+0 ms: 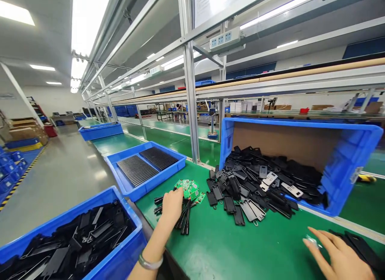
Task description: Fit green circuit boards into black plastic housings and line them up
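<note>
My left hand (172,204) is closed, its back toward me, at a pile of green circuit boards (192,188) with black cables (185,222). The fingertips are hidden, so what they grip cannot be made out. A bracelet circles that wrist. At the lower right, my right hand (338,254) has thumb and forefinger apart around a small clear, shiny piece (313,241); whether they touch it is unclear. Dark flat parts (361,244) lie beside and partly behind this hand. Between the hands, black plastic casings (230,203) spill onto the green bench.
A blue bin (345,191) lies on its side, with black casings pouring out. Another blue bin (136,226) full of black parts stands at the lower left. Behind it is a blue tray (144,189) with black slotted racks. A metal post (192,111) rises at the bench's back edge.
</note>
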Motion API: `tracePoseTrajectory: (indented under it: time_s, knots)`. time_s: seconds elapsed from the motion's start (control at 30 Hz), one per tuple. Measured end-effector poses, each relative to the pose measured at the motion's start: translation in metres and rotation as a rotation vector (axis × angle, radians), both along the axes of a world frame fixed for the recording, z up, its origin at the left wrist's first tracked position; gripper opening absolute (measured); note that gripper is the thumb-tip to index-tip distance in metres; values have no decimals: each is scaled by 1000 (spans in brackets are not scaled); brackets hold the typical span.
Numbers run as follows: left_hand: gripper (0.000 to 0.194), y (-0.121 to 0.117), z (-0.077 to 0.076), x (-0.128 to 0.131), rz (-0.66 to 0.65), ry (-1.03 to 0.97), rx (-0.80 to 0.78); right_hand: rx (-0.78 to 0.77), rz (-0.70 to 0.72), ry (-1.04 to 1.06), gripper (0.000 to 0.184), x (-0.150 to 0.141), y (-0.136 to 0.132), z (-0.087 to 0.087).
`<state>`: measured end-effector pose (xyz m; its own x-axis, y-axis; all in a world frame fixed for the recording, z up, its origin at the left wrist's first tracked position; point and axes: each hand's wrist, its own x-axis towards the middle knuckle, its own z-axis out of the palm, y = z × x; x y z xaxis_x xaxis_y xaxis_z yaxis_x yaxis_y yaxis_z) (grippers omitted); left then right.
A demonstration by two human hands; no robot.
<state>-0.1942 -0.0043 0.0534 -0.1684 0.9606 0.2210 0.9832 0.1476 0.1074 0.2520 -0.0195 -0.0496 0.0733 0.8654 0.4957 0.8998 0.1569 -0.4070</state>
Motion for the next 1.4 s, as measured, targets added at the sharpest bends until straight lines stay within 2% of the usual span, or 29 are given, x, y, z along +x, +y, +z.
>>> tracePoseTrajectory:
  time_s: [0.07,0.17,0.23,0.3,0.33,0.4,0.5,0.57,0.63,0.77,0.87,0.93,1.0,1.1,1.2,1.3,1.4]
  knots:
    - [25,-2,3,-6,-43,-47,30,-109,84,155,54,-19,-6,13]
    - [21,-11,12,17,-157,-165,129,-383,243,477,54,-50,-20,33]
    - [19,-17,17,47,-346,-410,161,-573,398,724,60,-71,-30,43]
    - [24,-17,16,80,-624,-713,66,-674,497,1032,70,-89,-37,47]
    - [29,-14,13,97,-755,-789,-7,-688,514,1187,75,-95,-40,48]
    - [43,-1,3,124,-920,-683,-70,-673,491,1433,78,-100,-43,47]
    - [59,27,-15,152,-1002,-281,-26,-622,412,1539,68,-95,-44,48]
    - [56,43,-23,163,-1047,-172,-47,-563,372,1492,63,-88,-42,48]
    - [46,52,-26,170,-1070,-193,-77,-502,351,1398,55,-82,-40,48]
    - [35,52,-23,178,-950,-358,-76,-401,313,1127,46,-75,-36,47]
    - [24,44,-24,185,-830,-579,-108,-249,265,933,42,-75,-39,48]
    - [20,37,-29,191,-802,-751,-205,-108,193,771,32,-76,-43,49]
    - [24,29,-36,196,-814,-908,-336,31,152,552,20,-77,-46,50]
    - [34,17,-45,201,-817,-1386,-574,156,211,231,16,-78,-48,48]
    - [41,10,-49,202,-796,-1845,-722,232,275,65,23,-80,-46,46]
    - [46,8,-50,201,-748,-1955,-692,298,319,18,24,-83,-45,46]
    - [59,7,-52,200,-647,-2011,-619,289,330,23,24,-85,-46,48]
